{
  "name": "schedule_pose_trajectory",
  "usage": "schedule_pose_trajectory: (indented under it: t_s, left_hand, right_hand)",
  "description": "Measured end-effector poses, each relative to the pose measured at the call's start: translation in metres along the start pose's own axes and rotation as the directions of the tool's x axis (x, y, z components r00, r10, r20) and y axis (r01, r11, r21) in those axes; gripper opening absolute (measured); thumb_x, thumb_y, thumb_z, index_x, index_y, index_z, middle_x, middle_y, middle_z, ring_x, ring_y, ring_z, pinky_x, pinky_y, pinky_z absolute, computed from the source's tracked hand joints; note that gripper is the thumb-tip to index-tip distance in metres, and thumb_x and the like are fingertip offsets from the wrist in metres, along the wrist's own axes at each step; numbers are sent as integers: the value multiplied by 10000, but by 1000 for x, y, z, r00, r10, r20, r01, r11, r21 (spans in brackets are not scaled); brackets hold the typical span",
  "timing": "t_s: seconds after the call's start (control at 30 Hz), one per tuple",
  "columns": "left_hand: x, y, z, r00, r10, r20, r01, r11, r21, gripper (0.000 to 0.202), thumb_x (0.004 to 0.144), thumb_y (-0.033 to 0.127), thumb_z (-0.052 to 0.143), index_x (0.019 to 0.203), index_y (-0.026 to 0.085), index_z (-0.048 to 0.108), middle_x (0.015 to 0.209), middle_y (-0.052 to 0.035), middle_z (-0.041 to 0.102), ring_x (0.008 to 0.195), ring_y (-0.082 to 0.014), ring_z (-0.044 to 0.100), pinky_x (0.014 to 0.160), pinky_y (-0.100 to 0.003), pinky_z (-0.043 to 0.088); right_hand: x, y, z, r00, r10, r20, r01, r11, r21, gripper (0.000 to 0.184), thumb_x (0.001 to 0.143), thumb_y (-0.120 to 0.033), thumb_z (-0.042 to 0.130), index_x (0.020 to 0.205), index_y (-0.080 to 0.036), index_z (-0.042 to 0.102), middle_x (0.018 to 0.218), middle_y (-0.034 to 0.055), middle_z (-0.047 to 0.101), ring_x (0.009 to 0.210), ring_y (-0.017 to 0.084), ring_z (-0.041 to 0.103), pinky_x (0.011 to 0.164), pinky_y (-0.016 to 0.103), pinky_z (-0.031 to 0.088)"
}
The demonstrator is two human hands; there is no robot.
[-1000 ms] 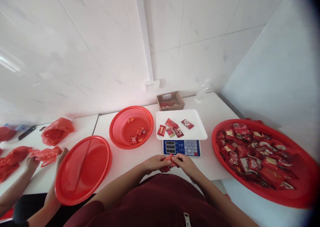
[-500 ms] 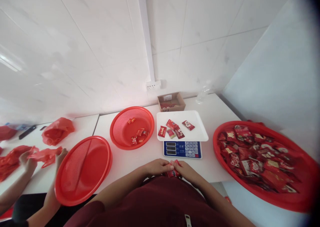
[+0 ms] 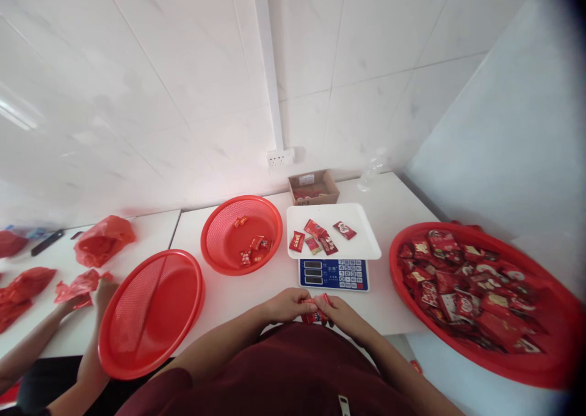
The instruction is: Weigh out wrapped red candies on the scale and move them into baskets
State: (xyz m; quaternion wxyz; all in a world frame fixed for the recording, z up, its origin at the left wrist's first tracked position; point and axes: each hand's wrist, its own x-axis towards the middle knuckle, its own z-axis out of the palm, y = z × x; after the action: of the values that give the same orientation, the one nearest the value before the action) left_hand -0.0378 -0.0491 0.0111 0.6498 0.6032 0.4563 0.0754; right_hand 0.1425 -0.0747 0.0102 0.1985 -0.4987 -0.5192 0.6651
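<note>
Close to my body, my left hand [image 3: 289, 305] and my right hand [image 3: 339, 312] meet with fingers closed on a small red packet [image 3: 315, 316]; the fingers cover part of it. Just beyond them stands a scale [image 3: 334, 274] with a blue keypad panel. Its white tray [image 3: 366, 244] carries several flat red packets [image 3: 328, 243]. To the right, a large red basin [image 3: 394, 263] holds a heap of red packets [image 3: 467, 300]. Left of the scale, a red mesh basket [image 3: 220, 245] has a few small wrapped pieces [image 3: 257, 243] inside.
Another red basket [image 3: 153, 318] tilts at the table's front edge on the left. Beyond it, a co-worker's hands [image 3: 103, 294] handle a thin red plastic bag [image 3: 79, 283]. More red bags [image 3: 105, 240] lie there. A cardboard box [image 3: 314, 187] stands behind the scale, by the wall.
My hands have shifted slightly and more of the red packet shows between them. At the left, the co-worker's hands have moved, and one is now under or inside the red bag.
</note>
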Motion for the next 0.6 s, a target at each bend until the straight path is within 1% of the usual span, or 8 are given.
schedule_pose_trajectory:
  t_s: [0.1,0.17,0.27,0.33,0.43,0.5,0.57,0.6]
  left_hand:
    - [2,-3,-1,999,40,-16,-37,988,152,358,790,511,569,664,178,538,626,32,478,610,-117,434,614,-235,358]
    - [3,-5,-8,990,116,-83,-91,961,262,314,789,493,590,714,188,596,695,-3,554,698,-160,507,715,-275,406]
    - [1,-12,-40,899,271,-344,-142,923,357,337,745,462,669,971,212,652,1059,-96,629,1056,-269,527,986,-371,347]
    - [-6,-21,-74,758,251,-602,-24,933,359,495,747,430,673,1180,211,579,1325,-128,510,1306,-305,352,1107,-424,206]
    - [-26,-44,-129,468,76,-880,435,848,304,711,779,372,635,1402,182,350,1539,-149,205,1435,-302,63,1144,-492,38]
    - [-41,-61,-158,307,-77,-948,631,762,142,854,763,371,641,1465,175,197,1563,-168,81,1438,-316,8,1135,-537,53]
    - [-54,-77,-179,168,-263,-950,696,714,-75,959,735,396,653,1482,178,92,1565,-176,43,1432,-346,38,1110,-571,167]
    - [-58,-83,-186,121,-326,-938,698,700,-153,987,727,404,652,1483,172,60,1563,-187,40,1426,-362,73,1088,-574,234]
  right_hand:
    - [1,1,1,1000,-14,3,14,999,-45,538,773,-700,370,621,-197,484,582,-16,480,584,121,411,593,278,347]
    - [3,3,0,997,3,-71,-9,996,-87,541,757,-704,371,591,-202,485,560,-6,498,572,131,432,597,289,364]
    - [3,10,-15,954,38,-297,-81,988,-133,548,719,-713,369,609,-204,541,582,31,573,595,175,512,627,319,413]
    - [-4,16,-38,877,60,-477,-141,980,-137,564,717,-696,364,708,-191,615,673,70,650,687,224,588,688,342,448]
    - [-23,27,-85,730,128,-671,-287,949,-132,622,746,-642,334,908,-151,679,804,128,710,864,295,643,801,385,467]
    - [-37,36,-116,609,175,-774,-441,885,-146,678,769,-618,282,928,-106,697,870,197,709,953,343,629,843,421,463]
    - [-51,48,-140,473,209,-856,-584,802,-126,793,791,-626,197,949,-32,698,935,284,681,1008,381,611,867,440,459]
    - [-56,54,-148,429,205,-880,-622,773,-123,845,795,-634,163,961,4,692,944,316,668,999,391,615,861,444,466]
